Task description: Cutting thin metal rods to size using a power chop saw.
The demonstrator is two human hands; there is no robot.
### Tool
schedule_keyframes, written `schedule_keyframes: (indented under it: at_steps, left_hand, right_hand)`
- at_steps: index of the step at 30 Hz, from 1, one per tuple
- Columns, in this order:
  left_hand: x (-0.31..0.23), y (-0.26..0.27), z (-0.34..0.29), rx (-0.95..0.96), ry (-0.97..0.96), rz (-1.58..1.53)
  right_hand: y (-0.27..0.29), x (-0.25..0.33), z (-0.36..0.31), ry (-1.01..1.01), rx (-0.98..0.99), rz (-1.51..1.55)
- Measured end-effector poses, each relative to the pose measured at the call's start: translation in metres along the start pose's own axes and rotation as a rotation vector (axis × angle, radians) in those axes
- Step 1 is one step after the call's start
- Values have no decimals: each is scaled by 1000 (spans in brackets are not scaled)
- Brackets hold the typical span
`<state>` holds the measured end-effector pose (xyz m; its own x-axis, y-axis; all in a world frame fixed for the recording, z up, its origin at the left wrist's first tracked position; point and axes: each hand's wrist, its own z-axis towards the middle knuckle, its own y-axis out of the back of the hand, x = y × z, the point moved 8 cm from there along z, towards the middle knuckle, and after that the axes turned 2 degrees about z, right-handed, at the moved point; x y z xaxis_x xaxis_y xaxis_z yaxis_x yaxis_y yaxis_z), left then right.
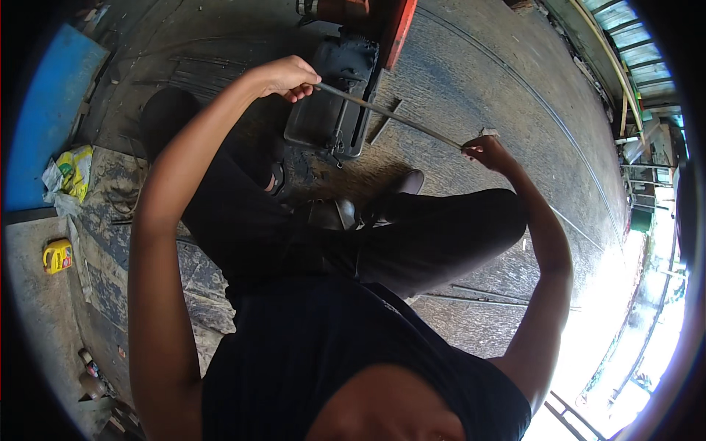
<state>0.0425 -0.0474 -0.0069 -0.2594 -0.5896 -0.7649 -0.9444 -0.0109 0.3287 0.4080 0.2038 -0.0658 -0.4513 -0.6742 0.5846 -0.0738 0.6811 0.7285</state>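
Observation:
A thin grey metal rod (pixel 390 113) is stretched between my two hands, sloping down to the right. My left hand (pixel 285 77) pinches its left end, with the fingers curled. At the other end, my right hand (pixel 488 152) grips the rod between thumb and fingers. Beneath the rod's left part stands a dark, dusty machine base (pixel 312 121) with a tray-like body. A short metal bar (pixel 386 121) lies on the floor just right of that base, under the rod.
A red-orange machine guard (pixel 401 33) rises at the top. Long rods (pixel 544 103) lie across the floor at right. On the left are a blue panel (pixel 48 117), a yellow-green bag (pixel 73 173) and a yellow jug (pixel 57 256). My legs spread around a dark rounded object (pixel 331 214).

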Motion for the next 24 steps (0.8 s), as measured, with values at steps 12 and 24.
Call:
schedule_keyframes:
  at_steps: [12,24]
  left_hand:
    - [114,-17,91,123,304,16]
    - [190,7,139,-128,344,363]
  right_hand:
    - [-90,-77,54,-138,-138,104]
    - [-125,-82,67,17,-420,161]
